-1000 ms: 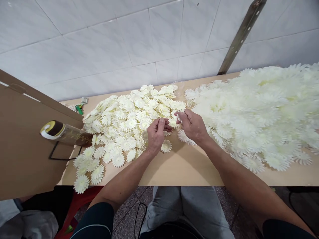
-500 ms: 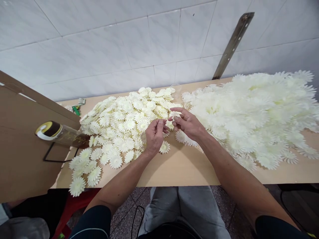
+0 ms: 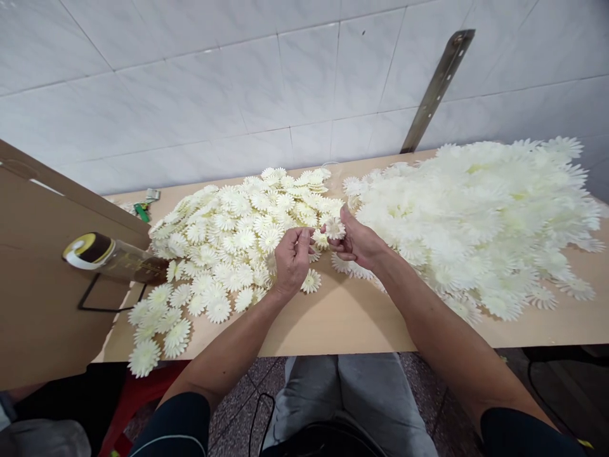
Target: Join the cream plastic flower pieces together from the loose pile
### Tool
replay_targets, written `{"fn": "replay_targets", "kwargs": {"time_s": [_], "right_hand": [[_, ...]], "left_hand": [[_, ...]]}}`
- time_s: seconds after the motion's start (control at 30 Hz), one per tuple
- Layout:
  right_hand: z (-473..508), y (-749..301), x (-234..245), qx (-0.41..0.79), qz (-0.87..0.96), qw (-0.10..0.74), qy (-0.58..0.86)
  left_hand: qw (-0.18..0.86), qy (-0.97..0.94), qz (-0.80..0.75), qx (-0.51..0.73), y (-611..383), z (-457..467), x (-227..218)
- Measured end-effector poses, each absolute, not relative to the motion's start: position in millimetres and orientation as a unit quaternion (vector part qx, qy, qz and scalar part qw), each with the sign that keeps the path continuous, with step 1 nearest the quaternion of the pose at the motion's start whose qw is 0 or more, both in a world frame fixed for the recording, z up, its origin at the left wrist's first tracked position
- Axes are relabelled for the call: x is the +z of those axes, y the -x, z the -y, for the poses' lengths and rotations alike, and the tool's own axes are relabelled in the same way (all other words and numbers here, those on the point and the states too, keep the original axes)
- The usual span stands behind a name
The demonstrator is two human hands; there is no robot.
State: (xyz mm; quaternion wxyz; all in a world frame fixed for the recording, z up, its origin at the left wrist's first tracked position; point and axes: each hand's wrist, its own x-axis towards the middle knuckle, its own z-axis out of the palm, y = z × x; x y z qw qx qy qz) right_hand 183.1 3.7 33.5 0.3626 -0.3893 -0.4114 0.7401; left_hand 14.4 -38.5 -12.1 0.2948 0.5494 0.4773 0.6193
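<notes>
My right hand [image 3: 358,242] pinches a small cream artificial flower head [image 3: 335,228] between thumb and fingers, held above the wooden table [image 3: 361,317]. My left hand [image 3: 291,260] is curled close beside it, fingers bent toward the same flower; what it holds, if anything, is hidden. Left of the hands lies a flat spread of single flower heads [image 3: 228,241]. To the right rises a big loose heap of the same flowers [image 3: 476,209]. One flower [image 3: 311,281] lies just under my left hand.
A brown cardboard sheet [image 3: 42,304] leans at the left with a bottle [image 3: 109,257] lying on it. A metal strip [image 3: 435,89] leans on the white tiled wall. Small green and white items [image 3: 145,204] sit at the table's far left. My knees show below the table edge.
My right hand has turned palm up and closed on a flower head, lifting it slightly. The left hand stays curled beside it. The view has shifted a little to the right.
</notes>
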Motion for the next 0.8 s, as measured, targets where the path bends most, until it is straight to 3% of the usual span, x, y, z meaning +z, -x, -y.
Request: {"fn": "replay_targets", "kwargs": {"time_s": [0.43, 0.8], "right_hand": [[-8.6, -185.2, 19.8, 0.647, 0.412, 0.503, 0.397], [-3.8, -186.2, 19.7, 0.686, 0.491, 0.444, 0.302]], "left_hand": [[0.284, -0.568, -0.471, 0.612, -15.9, 39.7, -13.3], [0.265, -0.569, -0.465, 0.624, -16.2, 38.2, -12.2]]}}
